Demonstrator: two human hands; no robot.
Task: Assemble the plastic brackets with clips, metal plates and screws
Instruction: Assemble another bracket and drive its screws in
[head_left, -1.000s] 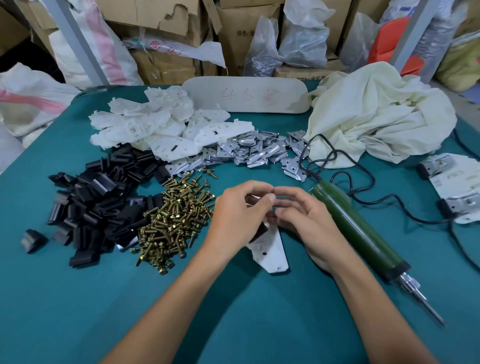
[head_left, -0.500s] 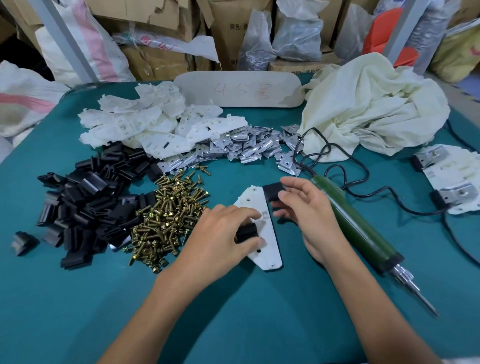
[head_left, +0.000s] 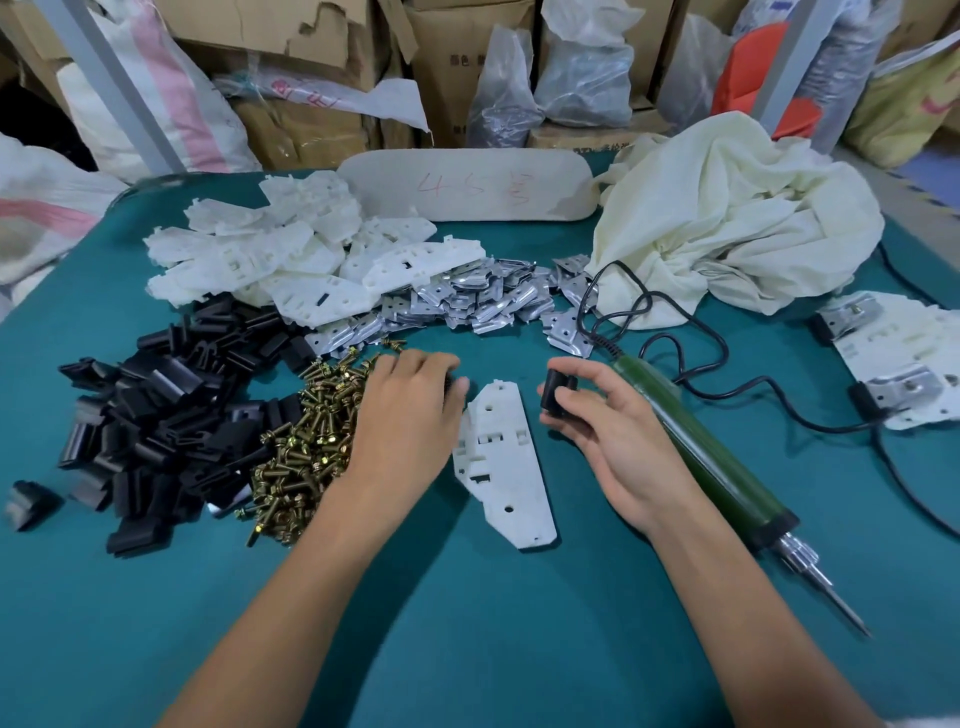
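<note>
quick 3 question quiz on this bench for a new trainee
1. What does the right hand pinch? A) a screw B) a black clip C) a metal plate
2. True or false: the green screwdriver lies on the table, held by neither hand.
3. Fill in: the left hand is over the edge of the pile of brass ___.
Key: 1 B; 2 true; 3 screws.

Even overhead light is illuminating the desk (head_left: 156, 623) brightly, casting only soft, short shadows. The metal plates (head_left: 483, 301) are glinting mildly. Wide-angle distortion is bowing the frame edges, where detail is softening slightly.
</note>
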